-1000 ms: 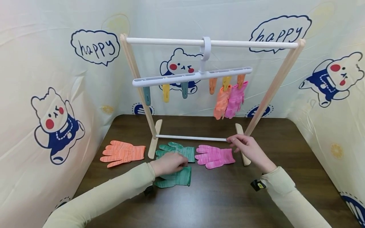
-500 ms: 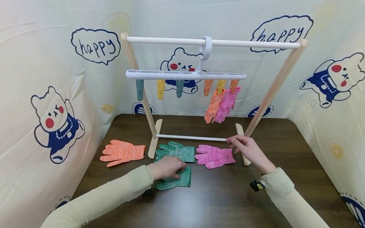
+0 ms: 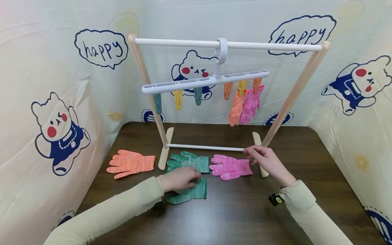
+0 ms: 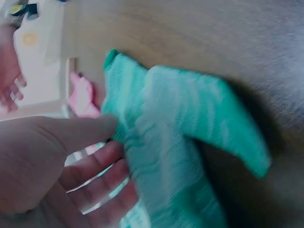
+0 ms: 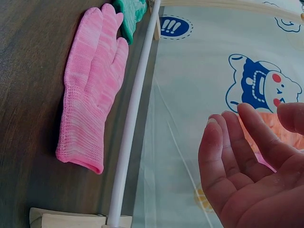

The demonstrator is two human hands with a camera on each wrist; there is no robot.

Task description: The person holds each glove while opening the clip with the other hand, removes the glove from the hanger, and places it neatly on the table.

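Note:
On the dark table lies a green glove (image 3: pixel 198 190), its cuff to the right. My left hand (image 3: pixel 180 178) is over it and covers its upper part. In the left wrist view, the thumb and fingers pinch the edge of this glove, which is slightly blurred. A second green glove (image 3: pixel 196 163) lies just behind the hand. Loosely bent and holding nothing, my right hand (image 3: pixel 264 160) is by the right end of the white lower bar (image 3: pixel 208 147). Left of that hand lies a pink glove (image 5: pixel 92 90).
A wooden rack (image 3: pixel 295 95) carries a white hanger (image 3: pixel 183 84) with several coloured clips. Orange (image 3: pixel 237 108) and pink gloves (image 3: pixel 251 105) hang from its right side, which tilts up. An orange glove (image 3: pixel 131 164) lies at the left. Printed cloth (image 3: pixel 55 20) surrounds the table.
The hanger swings on its bar, turning one way and back. My left hand and the front green glove shift slightly to the right. The right hand stays put.

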